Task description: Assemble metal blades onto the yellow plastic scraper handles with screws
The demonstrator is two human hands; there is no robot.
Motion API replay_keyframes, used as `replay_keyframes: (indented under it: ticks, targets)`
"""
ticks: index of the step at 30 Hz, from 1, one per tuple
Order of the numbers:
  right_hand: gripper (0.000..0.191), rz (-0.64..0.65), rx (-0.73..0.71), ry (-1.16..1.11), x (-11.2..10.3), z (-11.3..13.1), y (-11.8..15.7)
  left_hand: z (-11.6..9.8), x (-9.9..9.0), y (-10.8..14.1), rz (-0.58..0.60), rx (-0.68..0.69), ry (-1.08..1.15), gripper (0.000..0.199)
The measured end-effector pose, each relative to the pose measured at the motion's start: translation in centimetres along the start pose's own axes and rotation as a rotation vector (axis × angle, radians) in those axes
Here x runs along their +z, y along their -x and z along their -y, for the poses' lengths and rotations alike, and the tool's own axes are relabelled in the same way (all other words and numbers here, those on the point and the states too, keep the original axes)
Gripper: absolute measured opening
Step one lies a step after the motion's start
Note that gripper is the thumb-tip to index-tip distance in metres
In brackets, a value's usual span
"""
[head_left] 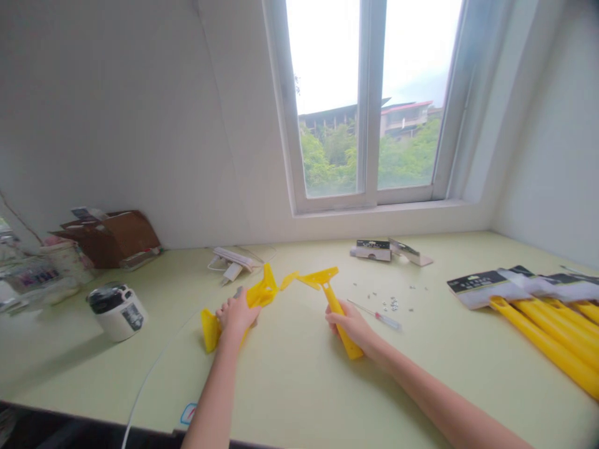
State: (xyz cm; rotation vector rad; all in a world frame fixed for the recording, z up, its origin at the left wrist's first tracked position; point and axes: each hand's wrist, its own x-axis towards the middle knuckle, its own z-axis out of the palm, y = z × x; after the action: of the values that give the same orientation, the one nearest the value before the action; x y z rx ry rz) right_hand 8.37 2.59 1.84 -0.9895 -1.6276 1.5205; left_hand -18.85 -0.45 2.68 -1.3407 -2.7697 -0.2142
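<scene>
- Tabletop [290, 390], pale green: carried everything listed below.
- Packaged yellow handles [538, 330]: lay side by side at right edge, card ends toward far edge; presumably parked there to spare the middle.
- Brown carton [128, 240]: stood in far left corner, out of the way.
- Yellow parts [264, 293]: lay left of centre, clasped under left hand [239, 319], probably for steadying; number partly hidden.
- Yellow scraper [332, 301]: was held near centre by right hand [353, 325], closed round handle, well apart from left hand; likely gripped low to keep head unobstructed.
- Mug [122, 315]: stood toward left edge.
- Power strip [236, 257]: lay near far edge.
- White cable [148, 380]: trailed to near edge, left of left hand; a possible snag.
- Small boxes [372, 251]: lay near far edge.
- Screwdriver [384, 320]: lay just right of right hand, seemingly for easy reach.
- Thin yellow piece [289, 280]: showed between scraper head and yellow parts; contact uncertain.
- Small metal pieces [394, 304]: were scattered beyond screwdriver, easily knocked.
</scene>
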Motion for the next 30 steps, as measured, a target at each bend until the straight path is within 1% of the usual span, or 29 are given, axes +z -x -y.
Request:
replay_keyframes:
  ticks: [2,4,6,10,11,13,15,17,18,20,22,23,24,25,26,27,30]
  targets:
    - [0.007,0.006,0.001,-0.008,0.0,0.2,0.1,-1.5,-0.2,-0.1,0.036,0.009,0.007,0.058]
    - [0.008,0.010,0.005,-0.016,0.0,0.2,0.1,-3.2,-0.3,-0.3,0.081,0.017,0.063,0.057]
    - [0.008,0.013,0.014,-0.024,0.0,0.0,0.0,-4.9,-0.2,-0.4,0.109,-0.007,0.124,0.058]
    - [0.008,0.008,0.013,-0.043,0.0,-0.2,-0.2,-8.0,0.6,-0.4,0.067,-0.041,0.220,0.062]
    - [0.008,0.002,0.012,-0.043,0.0,-0.2,-0.1,-8.4,0.8,-0.5,0.034,-0.038,0.247,0.062]
    - [0.008,-0.008,0.015,-0.042,0.0,0.0,-0.1,-8.8,1.1,-0.7,0.006,-0.033,0.327,0.063]
    - [0.009,-0.010,0.021,-0.047,0.0,0.1,0.0,-8.5,1.2,-1.2,0.026,-0.054,0.406,0.065]
    - [0.009,-0.008,0.025,-0.052,-0.1,0.0,0.0,-7.4,0.9,-1.9,0.037,-0.079,0.423,0.066]
    - [0.009,-0.007,0.024,-0.051,-0.1,-0.1,0.0,-6.6,0.7,-2.2,0.033,-0.076,0.392,0.064]
    - [0.009,-0.005,0.020,-0.045,-0.2,-0.4,-0.1,-4.6,0.4,-2.8,-0.042,-0.075,0.274,0.052]
    - [0.008,-0.005,0.016,-0.039,-0.2,-0.6,-0.2,-2.4,0.3,-3.3,-0.078,-0.151,0.186,0.041]
    - [0.008,-0.004,0.017,-0.038,-0.2,-0.6,-0.2,-1.4,0.5,-3.5,-0.059,-0.197,0.160,0.039]
    - [0.008,-0.003,0.021,-0.037,-0.2,-0.6,-0.2,-0.5,0.7,-3.6,-0.011,-0.249,0.149,0.038]
    - [0.008,-0.004,0.025,-0.034,-0.2,-0.5,-0.1,0.3,1.0,-3.7,0.051,-0.257,0.154,0.037]
    - [0.008,-0.006,0.029,-0.027,-0.2,-0.4,-0.1,0.9,1.3,-3.8,0.050,-0.248,0.141,0.035]
    - [0.008,-0.006,0.030,-0.021,-0.2,-0.3,0.0,1.4,1.6,-3.8,0.004,-0.228,0.116,0.034]
    - [0.009,-0.004,0.028,-0.024,-0.2,-0.6,-0.1,1.8,2.2,-4.0,-0.037,-0.213,0.121,0.029]
